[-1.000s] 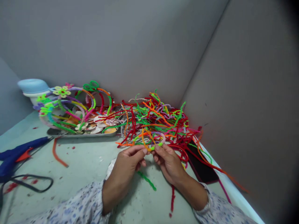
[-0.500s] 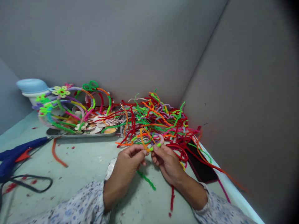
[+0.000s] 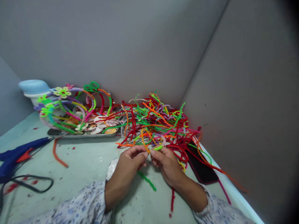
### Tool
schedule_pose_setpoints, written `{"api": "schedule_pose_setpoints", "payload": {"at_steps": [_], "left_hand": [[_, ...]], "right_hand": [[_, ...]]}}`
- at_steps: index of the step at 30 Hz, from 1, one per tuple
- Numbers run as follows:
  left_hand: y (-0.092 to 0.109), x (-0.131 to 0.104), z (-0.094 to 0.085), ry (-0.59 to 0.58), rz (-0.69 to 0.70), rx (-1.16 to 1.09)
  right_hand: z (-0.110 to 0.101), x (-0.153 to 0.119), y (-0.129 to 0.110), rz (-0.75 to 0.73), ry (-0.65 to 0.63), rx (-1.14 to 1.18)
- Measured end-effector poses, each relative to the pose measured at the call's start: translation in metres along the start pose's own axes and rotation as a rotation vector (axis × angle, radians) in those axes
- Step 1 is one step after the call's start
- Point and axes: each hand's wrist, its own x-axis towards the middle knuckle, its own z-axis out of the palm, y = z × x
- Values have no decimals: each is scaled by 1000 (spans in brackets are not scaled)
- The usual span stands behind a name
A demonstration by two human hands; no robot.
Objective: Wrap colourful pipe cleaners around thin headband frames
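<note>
My left hand [image 3: 128,166] pinches the orange end of a fuzzy pipe-cleaner ring [image 3: 143,140] between thumb and fingertips. My right hand [image 3: 170,166] is closed on the same ring, right beside it, at the yellow-green stretch that runs on into pink and lilac. The two thumbs almost meet; the fingers hide the exact joint. A green pipe-cleaner piece [image 3: 147,181] shows below the left fingers. Under the right wrist a dark red piece [image 3: 172,203] sticks out toward me. Beyond the fingers lies a heap of coloured pipe cleaners [image 3: 156,115].
A metal tray [image 3: 81,139] of shells holds several pipe-cleaner headbands [image 3: 93,102] at the back left, before a blue-lidded white container [image 3: 35,88]. A blue glue gun [image 3: 18,155] with a cord lies left. Right stand a dark phone [image 3: 204,171] and grey partition walls.
My right thumb has slid left along the ring toward the left fingertips, over the yellow-green stretch. The left hand keeps its pinch. The view has shifted very slightly.
</note>
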Motion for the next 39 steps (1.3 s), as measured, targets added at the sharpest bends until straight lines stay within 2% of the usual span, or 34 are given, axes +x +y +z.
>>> {"api": "schedule_pose_setpoints", "payload": {"at_steps": [8,23,31,39], "left_hand": [[-3,1,-2,-28,74,30],[0,-4,-1,-1,285,317],[-4,-2,-3,-17,329,287],[-9,-1,-8,-37,382,370]], "right_hand": [[2,-1,-2,33,-27,53],[4,-3,-2,64,-59,115],[3,-3,-1,84,-81,169],[4,-2,-3,99,-85,148]]}}
